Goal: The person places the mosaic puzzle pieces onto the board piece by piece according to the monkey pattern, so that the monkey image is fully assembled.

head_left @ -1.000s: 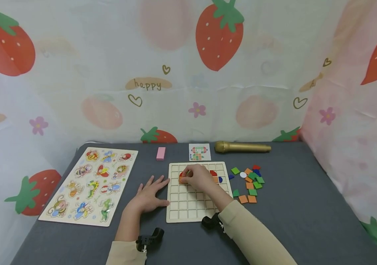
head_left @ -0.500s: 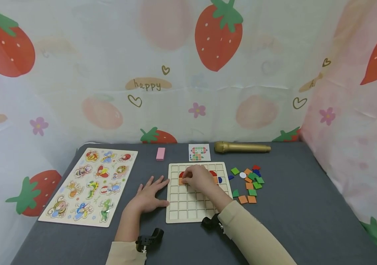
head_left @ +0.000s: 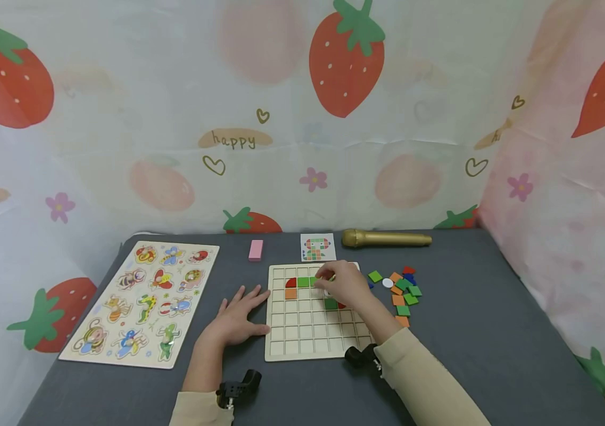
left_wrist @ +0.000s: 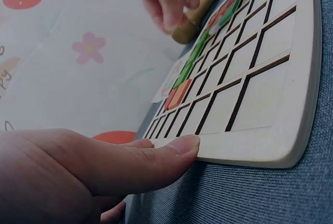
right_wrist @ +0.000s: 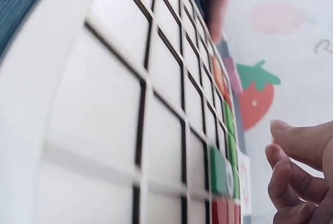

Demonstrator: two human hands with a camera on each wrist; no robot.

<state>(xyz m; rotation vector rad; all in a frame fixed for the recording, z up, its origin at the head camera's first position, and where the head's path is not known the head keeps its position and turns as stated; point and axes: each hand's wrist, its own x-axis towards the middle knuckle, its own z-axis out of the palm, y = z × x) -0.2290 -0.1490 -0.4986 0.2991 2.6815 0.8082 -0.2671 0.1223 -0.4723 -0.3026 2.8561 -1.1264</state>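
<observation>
A wooden grid board point(head_left: 291, 349) lies flat on the grey cloth. In its upper cells sit a red curved piece point(head_left: 291, 283), an orange tile point(head_left: 291, 293) and bright green tiles point(head_left: 303, 283); a darker green tile point(head_left: 330, 304) is further right. My left hand point(head_left: 234, 319) lies with fingers spread along the board's left edge, its thumb point(left_wrist: 182, 145) touching the rim. Over the upper right cells hovers my right hand point(head_left: 347, 284), hiding some pieces. The right wrist view shows its fingers loosely bent, with nothing between thumb point(right_wrist: 296, 135) and fingertips.
Loose coloured tiles point(head_left: 398, 300) are scattered right of the board. Behind it lie a pattern card point(head_left: 318, 258), a gold microphone point(head_left: 392, 239) and a pink block point(head_left: 255, 250). An insect picture puzzle point(head_left: 139, 294) occupies the left side. A strawberry-print curtain point(head_left: 265, 177) hangs behind.
My right hand has let go of the orange tile, which stays in its cell, and has moved right across the board. The left hand keeps its place.
</observation>
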